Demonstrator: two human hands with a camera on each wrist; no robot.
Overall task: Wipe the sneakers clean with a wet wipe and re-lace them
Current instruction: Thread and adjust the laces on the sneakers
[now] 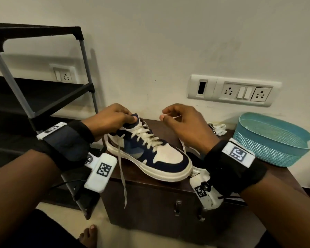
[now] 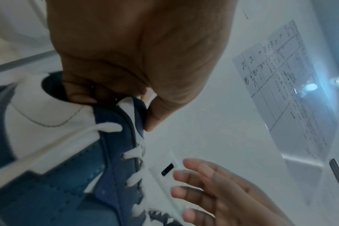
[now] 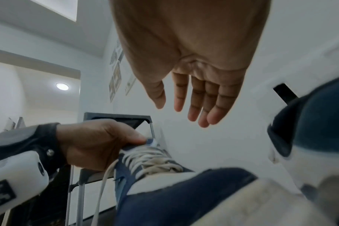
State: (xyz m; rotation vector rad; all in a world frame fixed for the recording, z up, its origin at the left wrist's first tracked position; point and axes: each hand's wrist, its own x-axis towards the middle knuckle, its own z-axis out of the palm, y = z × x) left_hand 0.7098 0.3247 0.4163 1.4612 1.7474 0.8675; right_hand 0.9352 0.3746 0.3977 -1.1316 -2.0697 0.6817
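On the bench (image 1: 222, 126) | sneaker (image 1: 150, 149) toe toward person | left hand (image 1: 107, 119) pinches tongue (image 1: 134, 116) | right hand (image 1: 184, 122), fingers relaxed, just beside the collar; lace end (image 1: 123, 176) dangles on the left side.

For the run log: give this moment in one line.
left hand: grips sneaker tongue | right hand: open beside sneaker | lace: hanging

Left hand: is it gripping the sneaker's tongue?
Yes, the left hand pinches the top of the navy tongue between thumb and fingers, steadying the sneaker on the wooden cabinet.
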